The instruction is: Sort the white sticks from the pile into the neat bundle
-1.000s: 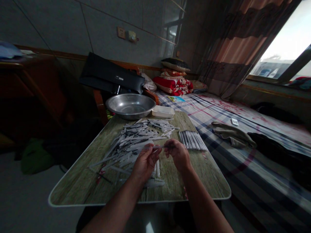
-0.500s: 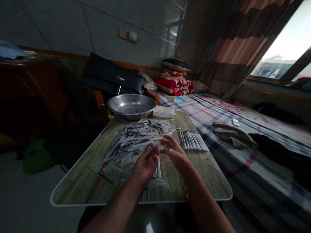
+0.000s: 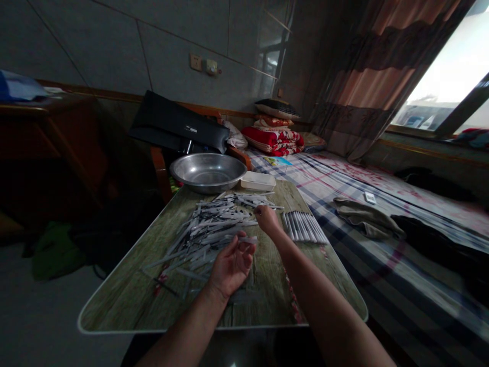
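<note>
My left hand (image 3: 234, 262) is palm up, its thumb and fingertips pinching a whitish, translucent pen barrel (image 3: 250, 239) that points right. Farther forward, my right hand (image 3: 266, 220) is closed at the right edge of a loose pile of pen parts (image 3: 212, 224). Its fingertips are mostly hidden, so whatever they hold cannot be made out. The pile mixes white tubes with thin dark pieces. To the right of my right hand lies a neat row of pens (image 3: 303, 227), side by side, with dark far ends.
The wood-patterned table (image 3: 126, 300) has a pale rim. At its far end are a metal basin (image 3: 209, 173) and a white plastic tray (image 3: 258, 180). A bed (image 3: 324, 178) with checked cloth adjoins the right side. A black monitor-like object (image 3: 179, 125) leans behind the basin.
My right hand has left my left hand, moving forward to the pile's right edge, and its fingers have closed. The left hand still pinches the pen barrel, slightly lower in view.
</note>
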